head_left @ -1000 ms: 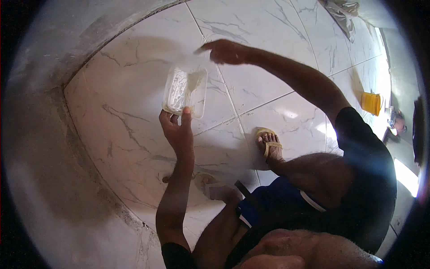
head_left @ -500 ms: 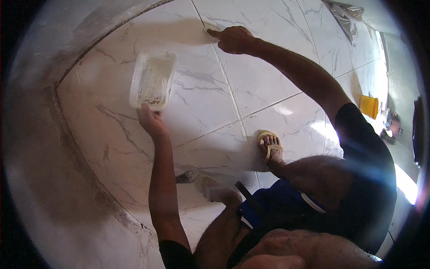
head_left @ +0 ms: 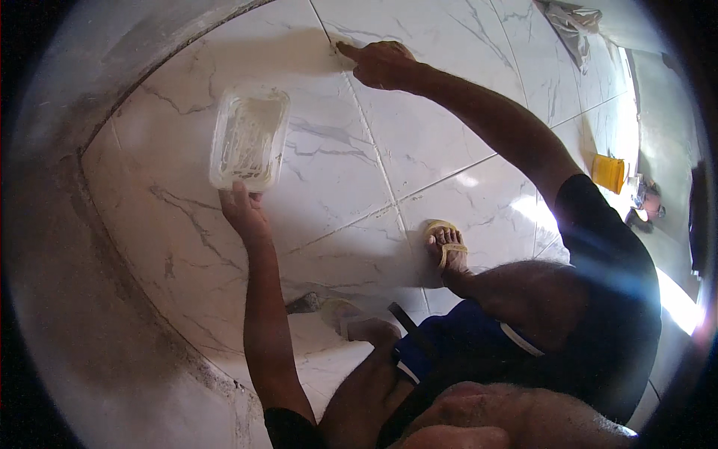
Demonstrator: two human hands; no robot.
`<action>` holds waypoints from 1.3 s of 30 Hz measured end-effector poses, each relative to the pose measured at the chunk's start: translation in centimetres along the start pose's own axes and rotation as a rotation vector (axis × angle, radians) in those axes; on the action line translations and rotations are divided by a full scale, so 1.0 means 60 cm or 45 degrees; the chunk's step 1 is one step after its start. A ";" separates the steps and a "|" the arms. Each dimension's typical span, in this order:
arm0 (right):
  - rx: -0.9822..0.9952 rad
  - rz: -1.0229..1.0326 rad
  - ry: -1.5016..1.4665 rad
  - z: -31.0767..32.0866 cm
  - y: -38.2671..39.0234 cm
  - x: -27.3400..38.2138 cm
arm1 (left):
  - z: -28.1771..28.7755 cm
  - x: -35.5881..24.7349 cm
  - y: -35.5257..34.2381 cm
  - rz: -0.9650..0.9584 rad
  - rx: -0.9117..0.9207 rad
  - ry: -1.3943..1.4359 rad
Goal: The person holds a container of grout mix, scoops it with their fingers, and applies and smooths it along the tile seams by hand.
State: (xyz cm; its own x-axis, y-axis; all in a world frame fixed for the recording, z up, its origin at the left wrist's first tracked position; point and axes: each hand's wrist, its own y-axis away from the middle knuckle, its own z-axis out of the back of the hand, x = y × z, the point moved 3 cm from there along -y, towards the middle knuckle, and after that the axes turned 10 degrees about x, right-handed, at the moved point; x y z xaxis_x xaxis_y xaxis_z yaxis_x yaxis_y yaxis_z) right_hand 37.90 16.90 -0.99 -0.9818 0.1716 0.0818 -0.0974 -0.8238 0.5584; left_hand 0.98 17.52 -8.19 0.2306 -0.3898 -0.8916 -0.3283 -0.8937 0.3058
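My left hand (head_left: 245, 212) grips a rectangular translucent plastic tub (head_left: 249, 135) by its near end, thumb over the rim. Streaks of whitish paste coat the tub's inside. Ahead and to the right, my right hand (head_left: 383, 64) reaches out over the marbled white floor tiles (head_left: 321, 194). Its index finger is stretched out, with the tip at a tile joint (head_left: 363, 120); the other fingers are folded, and nothing shows in them. Whitish paste marks this joint near the fingertip and along its length.
A dark-ended tool (head_left: 303, 302), perhaps a brush, lies beside my left foot. My right foot in a yellowish sandal (head_left: 447, 245) stands near a joint crossing. A yellow container (head_left: 608, 173) and a crumpled grey sheet (head_left: 572, 31) lie to the right. A rough grey wall (head_left: 90, 299) borders the left.
My right fingertip has moved slightly farther along the joint, away from me. The tub remains in my left hand, tilted a little differently. The whole view has shifted slightly.
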 end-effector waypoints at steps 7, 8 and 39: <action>0.004 0.012 0.018 0.007 -0.007 0.000 | -0.005 0.000 -0.001 0.002 0.012 -0.014; 0.007 0.039 0.058 0.008 -0.011 0.005 | -0.003 0.002 0.000 -0.022 0.010 -0.022; 0.056 0.016 -0.013 0.002 0.045 0.011 | -0.006 -0.006 0.004 -0.024 0.039 -0.088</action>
State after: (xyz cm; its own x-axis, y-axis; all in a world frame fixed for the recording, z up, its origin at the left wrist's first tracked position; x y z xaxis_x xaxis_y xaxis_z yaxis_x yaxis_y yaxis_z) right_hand 36.99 14.83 0.68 -0.9811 0.1673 0.0973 -0.0778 -0.8014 0.5930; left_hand 1.17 17.37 -7.69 0.1738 -0.3559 -0.9182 -0.3524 -0.8932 0.2795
